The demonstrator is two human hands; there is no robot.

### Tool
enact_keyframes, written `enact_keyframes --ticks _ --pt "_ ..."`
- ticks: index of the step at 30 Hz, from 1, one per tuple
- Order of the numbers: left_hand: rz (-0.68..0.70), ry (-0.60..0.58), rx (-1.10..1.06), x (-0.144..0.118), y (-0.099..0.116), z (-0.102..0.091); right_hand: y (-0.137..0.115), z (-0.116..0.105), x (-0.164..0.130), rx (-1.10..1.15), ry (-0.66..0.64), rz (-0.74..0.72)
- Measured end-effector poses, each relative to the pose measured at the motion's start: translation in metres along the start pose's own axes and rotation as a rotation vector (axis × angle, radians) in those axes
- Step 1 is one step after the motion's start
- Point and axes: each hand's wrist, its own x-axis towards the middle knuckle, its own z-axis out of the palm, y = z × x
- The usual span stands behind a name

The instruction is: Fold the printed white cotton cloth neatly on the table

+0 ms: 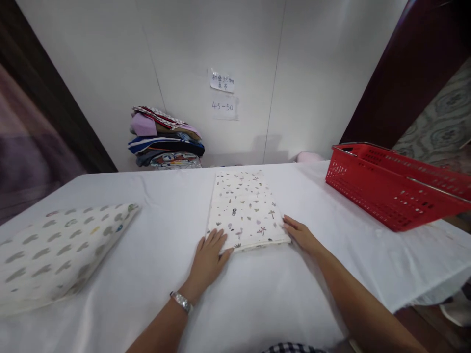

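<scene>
From the head camera I see my left hand (209, 257) lying flat on the desk (165, 264), which is draped in a white sheet; its fingers (217, 240) are stretched out and loosely spread, gripping nothing, with the tips resting on the near left corner of the folded cloth (246, 211); a metal wristwatch (181, 301) sits on that wrist; my right hand (302, 236) lies flat too, its fingers straight and close together, pressed against the near right edge of the same cloth and holding nothing; the folded cloth is a neat white rectangle printed with small plants and birds, lying flat in the middle of the desk, its long side running away from me, directly between my two hands; to my left, well apart from the cloth, a pillow (59, 252) in a white cover with grey-green blotches rests at the near left edge of the desk; to my right, a red plastic basket (395, 189) with metal handles sits on the far right part of the desk, and I cannot tell what is in it; at the back left, against the white wall, a stack of folded clothes (165, 139) in mixed colours stands at the far edge; two paper notes (222, 94) are stuck on the wall above the cloth; a small pink thing (309, 157) shows just past the far edge, too hidden to identify.
</scene>
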Motion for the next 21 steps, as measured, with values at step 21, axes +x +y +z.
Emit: enact_keyframes --ticks 21 --pt "0.350 0.073 0.039 0.026 0.087 0.015 0.001 -0.033 -0.020 0.174 -0.043 0.154"
